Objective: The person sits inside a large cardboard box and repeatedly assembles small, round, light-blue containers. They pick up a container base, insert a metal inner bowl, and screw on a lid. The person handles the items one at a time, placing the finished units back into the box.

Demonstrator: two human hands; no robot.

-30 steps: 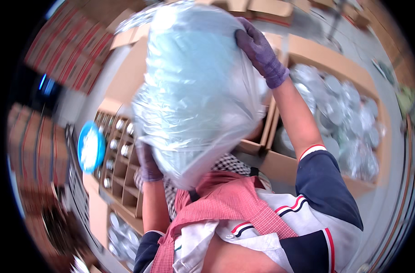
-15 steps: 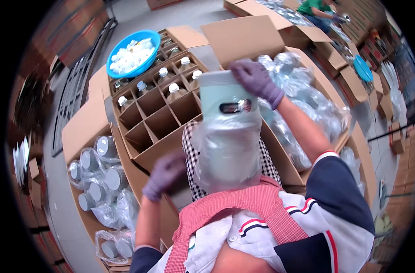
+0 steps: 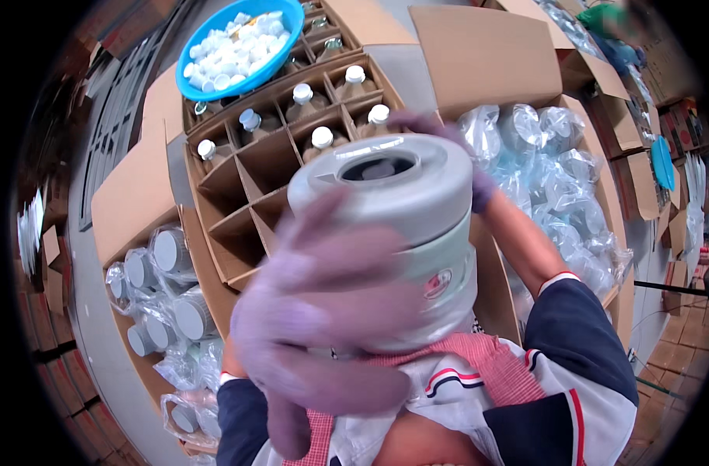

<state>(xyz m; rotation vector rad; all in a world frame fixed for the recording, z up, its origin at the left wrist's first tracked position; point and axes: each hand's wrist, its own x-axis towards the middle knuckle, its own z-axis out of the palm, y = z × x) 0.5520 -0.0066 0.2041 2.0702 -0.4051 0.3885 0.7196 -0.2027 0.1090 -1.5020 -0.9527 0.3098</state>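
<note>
A pale green and grey cylindrical container is raised close in front of my chest. Its grey round end faces up, with a dark recessed opening in it. My right hand, in a purple glove, holds the container from its far right side; most of those fingers are hidden behind it. Also gloved in purple, my left hand is spread across the near left side of the container, blurred. Whether its fingers touch the surface I cannot tell.
A divided carton ahead holds several white-capped bottles. A blue basin of white caps sits beyond. Bagged grey-lidded containers fill the left box; clear bagged items fill the right one. Another person is at far right.
The container has come up closer to me and turned; its grey end now shows instead of its slotted side. My left hand has risen from beside the carton to the container's front.
</note>
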